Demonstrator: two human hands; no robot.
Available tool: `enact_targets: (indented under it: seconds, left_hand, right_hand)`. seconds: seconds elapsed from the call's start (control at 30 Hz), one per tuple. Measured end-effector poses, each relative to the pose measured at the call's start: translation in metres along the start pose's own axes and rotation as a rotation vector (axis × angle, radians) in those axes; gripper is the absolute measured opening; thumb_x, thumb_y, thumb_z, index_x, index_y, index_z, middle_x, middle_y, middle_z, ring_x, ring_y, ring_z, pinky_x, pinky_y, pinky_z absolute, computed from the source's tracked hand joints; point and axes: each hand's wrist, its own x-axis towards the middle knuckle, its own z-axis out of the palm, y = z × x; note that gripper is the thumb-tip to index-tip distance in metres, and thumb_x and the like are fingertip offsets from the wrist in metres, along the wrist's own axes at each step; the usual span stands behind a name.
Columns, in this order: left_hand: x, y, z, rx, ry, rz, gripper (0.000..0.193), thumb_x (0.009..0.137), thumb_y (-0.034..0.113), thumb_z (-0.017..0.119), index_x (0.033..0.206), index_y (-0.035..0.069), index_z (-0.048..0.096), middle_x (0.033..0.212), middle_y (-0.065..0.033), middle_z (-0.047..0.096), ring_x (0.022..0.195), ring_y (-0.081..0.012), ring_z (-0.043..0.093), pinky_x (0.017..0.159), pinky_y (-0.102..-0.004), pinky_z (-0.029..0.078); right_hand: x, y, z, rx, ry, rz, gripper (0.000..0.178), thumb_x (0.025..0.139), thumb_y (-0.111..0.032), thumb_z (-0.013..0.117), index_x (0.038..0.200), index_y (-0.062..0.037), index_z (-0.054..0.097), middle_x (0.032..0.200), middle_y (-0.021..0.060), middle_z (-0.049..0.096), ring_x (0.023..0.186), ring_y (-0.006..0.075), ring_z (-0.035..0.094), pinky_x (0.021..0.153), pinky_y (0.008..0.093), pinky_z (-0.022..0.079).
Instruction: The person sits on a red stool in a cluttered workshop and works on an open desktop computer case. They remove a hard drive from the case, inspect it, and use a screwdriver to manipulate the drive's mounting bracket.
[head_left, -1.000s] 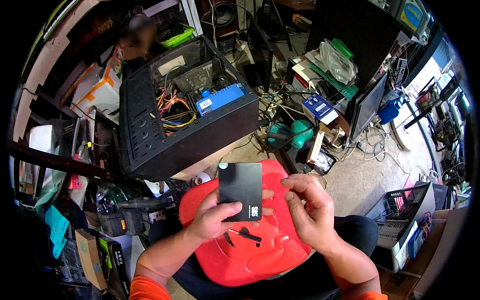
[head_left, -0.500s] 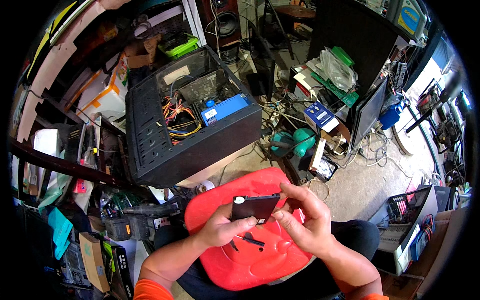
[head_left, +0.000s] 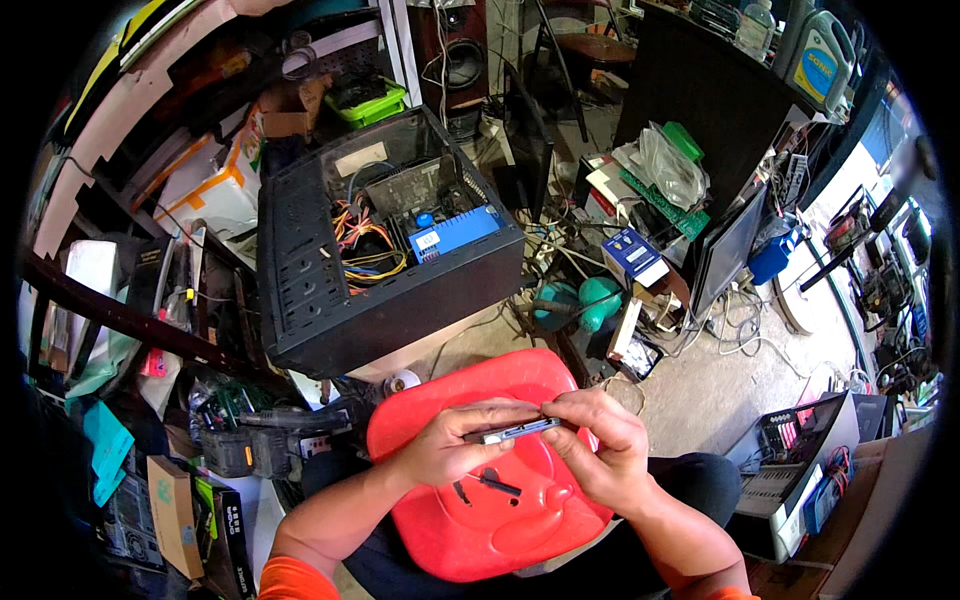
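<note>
Both hands are gripping a thin flat drive (head_left: 512, 432) edge-on above a red plastic stool (head_left: 440, 400). The left hand (head_left: 447, 447) is pinching its near end while the right hand (head_left: 600, 455) is closing over the far end, so its long axis is running left to right between them, each hand equally close. Beyond the stool, an open black computer case (head_left: 390, 300) is lying with a blue-labelled part (head_left: 452, 236) inside. A blue-and-white box (head_left: 632, 255) is sitting to its right.

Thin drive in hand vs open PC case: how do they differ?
The flat drive is small and slim, held edge-on between left hand and right hand; the PC case is bulky, resting on the clutter. The drive is closed; the case is open, wiring exposed. Both are dark.
</note>
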Motion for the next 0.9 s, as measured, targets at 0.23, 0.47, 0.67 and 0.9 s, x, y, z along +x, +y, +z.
enact_targets:
  seconds: [0.23,0.47,0.67,0.9]
  left_hand:
    - [0.0015,-0.0051,-0.0056,0.006,-0.032,0.029,0.041,0.086,-0.004,0.059,0.126,0.003,0.059,0.129,-0.0142,0.056,0.122,-0.0244,0.052,0.1,-0.033,0.042]
    - [0.0029,-0.005,-0.0047,0.019,-0.034,0.046,0.041,0.085,-0.005,0.059,0.125,0.003,0.059,0.128,-0.0144,0.057,0.121,-0.0254,0.052,0.1,-0.034,0.042]
    - [0.0049,-0.0033,-0.0051,0.092,-0.024,0.106,0.043,0.082,-0.008,0.06,0.123,0.002,0.061,0.126,-0.0157,0.059,0.121,-0.028,0.053,0.101,-0.036,0.042]
    - [0.0073,-0.0013,-0.0044,0.288,0.03,0.175,0.046,0.077,-0.009,0.058,0.122,0.0,0.061,0.125,-0.0176,0.057,0.118,-0.0309,0.055,0.1,-0.0364,0.043]
  right_hand:
    - [0.0003,0.001,0.0006,-0.046,-0.01,-0.046,0.025,0.078,0.002,0.071,0.103,0.0007,0.067,0.094,0.0122,0.064,0.078,0.0189,0.063,0.068,0.0277,0.05]
    - [-0.0007,0.0041,0.0008,-0.066,-0.009,-0.078,0.025,0.079,0.003,0.071,0.104,0.0007,0.067,0.095,0.0117,0.064,0.075,0.0165,0.062,0.064,0.026,0.051]
    - [-0.0019,0.0065,0.0014,-0.032,-0.011,-0.082,0.026,0.079,0.003,0.07,0.104,0.0002,0.067,0.095,0.0116,0.064,0.074,0.0171,0.062,0.065,0.0264,0.05]
    - [-0.001,0.0019,0.0002,-0.019,-0.05,-0.012,0.028,0.08,0.001,0.07,0.107,-0.001,0.066,0.101,0.0125,0.064,0.085,0.0197,0.063,0.073,0.0281,0.05]
